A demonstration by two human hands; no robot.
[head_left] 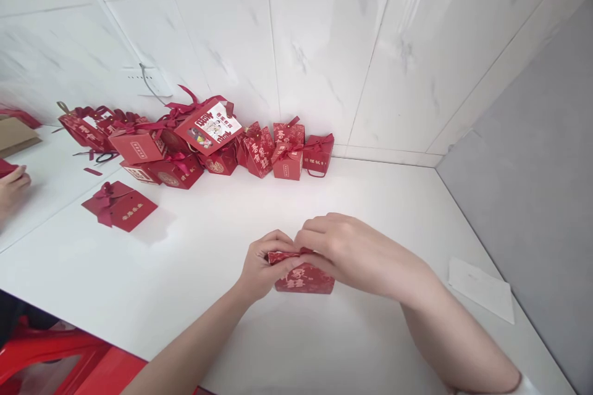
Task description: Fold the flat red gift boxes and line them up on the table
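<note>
A small red gift box [304, 278] with gold characters stands on the white table [194, 271] in front of me. My left hand [263, 266] grips its top left edge, fingers curled. My right hand [340, 247] is closed over the top of the same box, pinching its red flaps or ribbon. The top of the box is mostly hidden under both hands.
Several finished red gift boxes [287, 151] with ribbons are piled along the white tiled wall. One flat red box [119, 205] lies apart at the left. Another person's hand [13, 188] shows at the left edge. A white paper sheet [482, 289] lies at right. Red stool [55, 358] below.
</note>
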